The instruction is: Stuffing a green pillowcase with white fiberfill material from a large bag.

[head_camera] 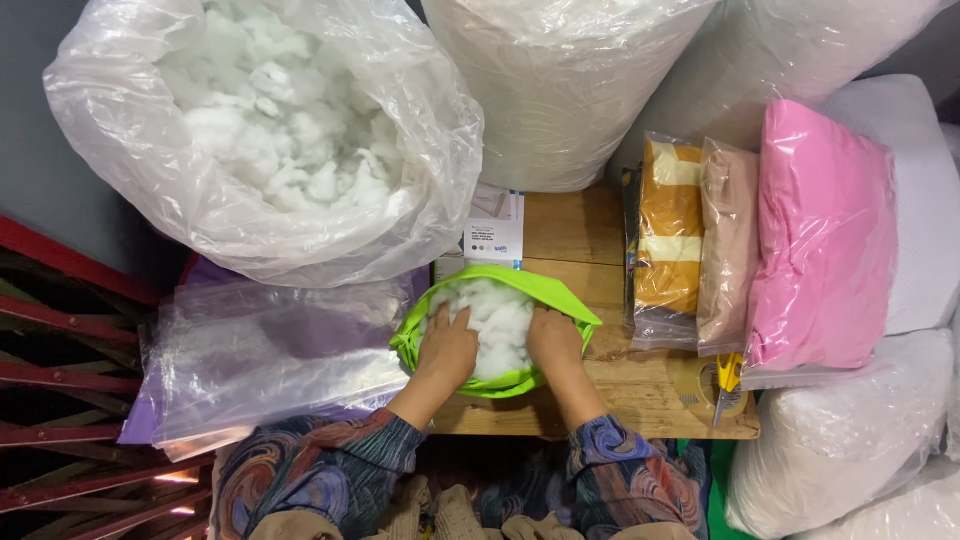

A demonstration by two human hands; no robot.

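Note:
A lime green fabric cover [560, 297] lies open on a wooden table [640, 400], filled with white fluffy stuffing [502, 318]. My left hand [449, 350] presses down into the stuffing on the left side of the opening, fingers spread. My right hand [553, 338] is pushed into the stuffing on the right side, next to the green rim. Both sleeves have a swirled multicolour pattern.
A large clear plastic bag of white stuffing [270, 130] stands at the upper left. Packed cushions in orange-striped [670, 230], beige [725, 250] and pink [825, 230] lean at the right. Yellow-handled scissors [728, 380] and tape sit near the table's right edge. Flat plastic bags [270, 360] lie left.

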